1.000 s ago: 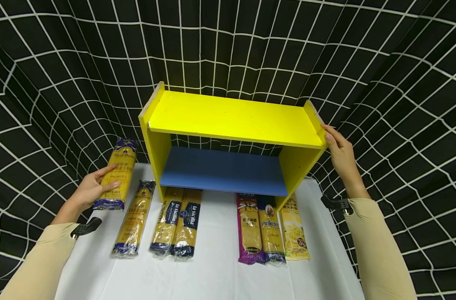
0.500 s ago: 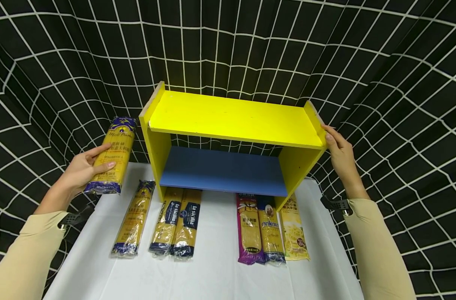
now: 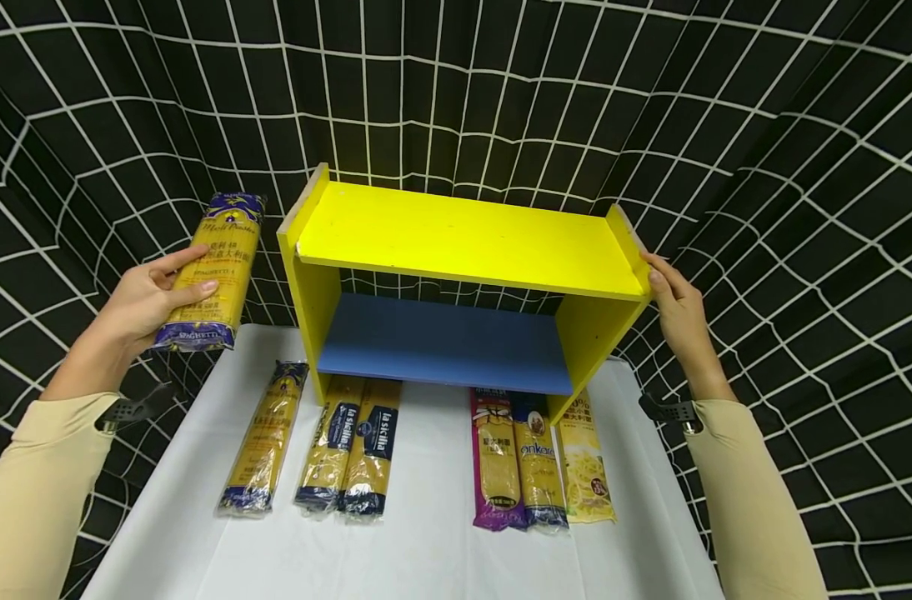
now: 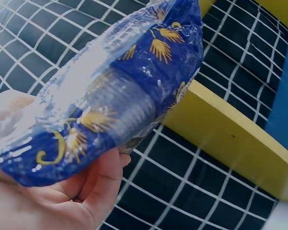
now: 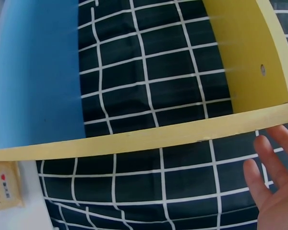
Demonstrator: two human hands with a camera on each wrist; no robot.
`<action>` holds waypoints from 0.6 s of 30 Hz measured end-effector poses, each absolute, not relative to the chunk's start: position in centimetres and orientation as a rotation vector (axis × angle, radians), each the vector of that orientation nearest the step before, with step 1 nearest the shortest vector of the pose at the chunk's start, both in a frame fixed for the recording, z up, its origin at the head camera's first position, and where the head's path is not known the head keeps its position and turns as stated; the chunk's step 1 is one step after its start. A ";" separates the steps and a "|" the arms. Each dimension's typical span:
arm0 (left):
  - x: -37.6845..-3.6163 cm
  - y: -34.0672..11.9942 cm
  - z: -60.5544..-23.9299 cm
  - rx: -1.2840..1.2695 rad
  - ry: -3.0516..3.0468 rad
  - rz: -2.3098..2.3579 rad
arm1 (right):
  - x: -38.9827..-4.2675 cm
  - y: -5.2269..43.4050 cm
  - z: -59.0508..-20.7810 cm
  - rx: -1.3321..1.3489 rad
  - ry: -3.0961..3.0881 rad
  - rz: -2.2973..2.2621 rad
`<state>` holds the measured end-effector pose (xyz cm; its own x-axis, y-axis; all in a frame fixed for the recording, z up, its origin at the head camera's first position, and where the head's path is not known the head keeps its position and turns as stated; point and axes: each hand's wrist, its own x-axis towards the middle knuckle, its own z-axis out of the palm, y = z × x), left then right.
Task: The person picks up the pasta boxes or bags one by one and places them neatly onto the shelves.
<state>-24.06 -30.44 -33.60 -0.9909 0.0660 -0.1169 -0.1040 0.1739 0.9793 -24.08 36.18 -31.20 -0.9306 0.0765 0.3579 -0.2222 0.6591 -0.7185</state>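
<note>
Our left hand [image 3: 137, 304] grips the spaghetti pack [image 3: 212, 271] mid-left of frame; stiff, brittle, slippery film, so hold mid-length. Our right hand [image 3: 677, 312], fingers straight, touches the shelf [image 3: 463, 242]

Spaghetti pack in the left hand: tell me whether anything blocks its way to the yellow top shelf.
Nothing visible does. The left hand holds the spaghetti pack in the air left of the shelf unit. The top shelf is bare. The right hand touches only its right end.
</note>
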 end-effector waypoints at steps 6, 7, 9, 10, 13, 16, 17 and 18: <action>-24.2 -30.0 -31.5 -0.023 2.263 2.055 | -24.1 36.2 -31.3 0.121 -2.522 1.165; -24.2 -29.9 -31.2 -0.018 2.257 2.071 | -24.1 36.2 -31.3 0.120 -2.523 1.164; -24.4 -29.7 -30.6 -0.004 2.212 2.122 | -24.1 36.2 -31.3 0.119 -2.521 1.164; -24.4 -29.5 -30.3 0.005 2.198 2.138 | -24.1 36.2 -31.3 0.118 -2.519 1.162; -24.8 -29.0 -29.4 0.028 2.154 2.184 | -24.1 36.2 -31.3 0.121 -2.511 1.158; -25.1 -28.4 -28.5 0.044 2.128 2.204 | -24.1 36.2 -31.2 0.127 -2.508 1.157; -25.2 -28.2 -28.1 0.045 2.120 2.209 | -24.1 36.2 -31.3 0.129 -2.506 1.157; -25.4 -28.0 -27.8 0.042 2.112 2.209 | -24.1 36.2 -31.3 0.127 -2.505 1.157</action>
<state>-25.35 -27.95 -27.84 -0.9960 0.0803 -0.0385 -0.0421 -0.0433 0.9982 -24.08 36.20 -31.27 -0.9250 0.0744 0.3727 -0.2354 0.6575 -0.7157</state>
